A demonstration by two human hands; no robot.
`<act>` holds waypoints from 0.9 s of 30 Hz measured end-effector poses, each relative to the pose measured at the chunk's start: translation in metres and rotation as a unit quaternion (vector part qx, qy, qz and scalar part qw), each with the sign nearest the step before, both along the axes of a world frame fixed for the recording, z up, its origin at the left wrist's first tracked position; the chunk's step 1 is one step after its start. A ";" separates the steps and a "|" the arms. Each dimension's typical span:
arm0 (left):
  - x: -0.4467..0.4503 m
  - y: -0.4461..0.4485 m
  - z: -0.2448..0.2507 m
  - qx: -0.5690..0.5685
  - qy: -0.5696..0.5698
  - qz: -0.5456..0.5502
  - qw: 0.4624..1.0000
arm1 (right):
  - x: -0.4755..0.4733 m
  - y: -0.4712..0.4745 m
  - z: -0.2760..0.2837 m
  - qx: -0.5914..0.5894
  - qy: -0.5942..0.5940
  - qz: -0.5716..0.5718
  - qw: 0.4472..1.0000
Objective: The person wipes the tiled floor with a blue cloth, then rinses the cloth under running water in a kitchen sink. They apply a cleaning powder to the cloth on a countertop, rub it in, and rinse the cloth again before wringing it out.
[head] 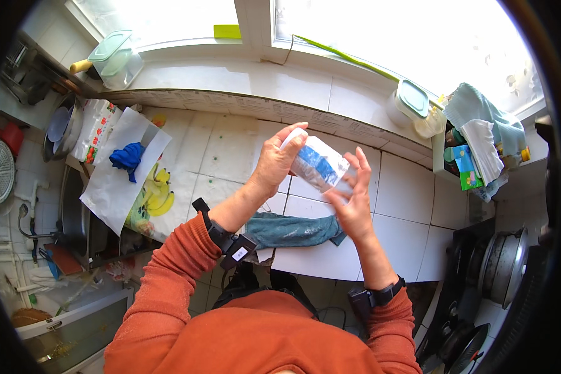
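Note:
My left hand grips a white plastic container with a blue printed band, its thumb lying over the near end. The container is tilted above the tiled counter. Close to its other end is my right hand, fingers spread and partly blurred; whether a fingertip touches the container I cannot tell. Beneath both hands a folded dark-teal towel with whitish smudges lies along the counter's front edge.
To the left, a blue cloth rests on a white sheet beside a sink. A storage box holding packets and cloths stands at the right, above a stove with a metal pot. Lidded containers line the windowsill.

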State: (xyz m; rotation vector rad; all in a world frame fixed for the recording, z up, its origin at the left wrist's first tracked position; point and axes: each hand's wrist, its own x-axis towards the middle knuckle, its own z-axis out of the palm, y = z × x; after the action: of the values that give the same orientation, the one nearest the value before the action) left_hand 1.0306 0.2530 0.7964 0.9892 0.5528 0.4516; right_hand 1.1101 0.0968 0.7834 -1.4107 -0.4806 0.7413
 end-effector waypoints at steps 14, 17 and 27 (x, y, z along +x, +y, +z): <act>0.041 0.006 0.014 0.235 -0.018 -0.084 0.968 | 0.025 -0.001 0.017 0.008 -0.239 -0.034 0.970; 0.050 0.007 0.020 0.388 -0.091 -0.090 0.913 | 0.034 -0.005 0.016 0.120 0.271 0.082 0.951; 0.092 0.007 0.039 0.332 -0.016 -0.122 0.935 | 0.045 -0.009 0.013 0.015 -0.171 -0.053 0.984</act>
State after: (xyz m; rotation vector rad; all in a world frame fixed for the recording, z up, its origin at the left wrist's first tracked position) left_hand 1.1225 0.2596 0.8353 1.6740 0.2337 0.4379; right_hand 1.1554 0.0879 0.7962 -1.5296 -0.6731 0.4046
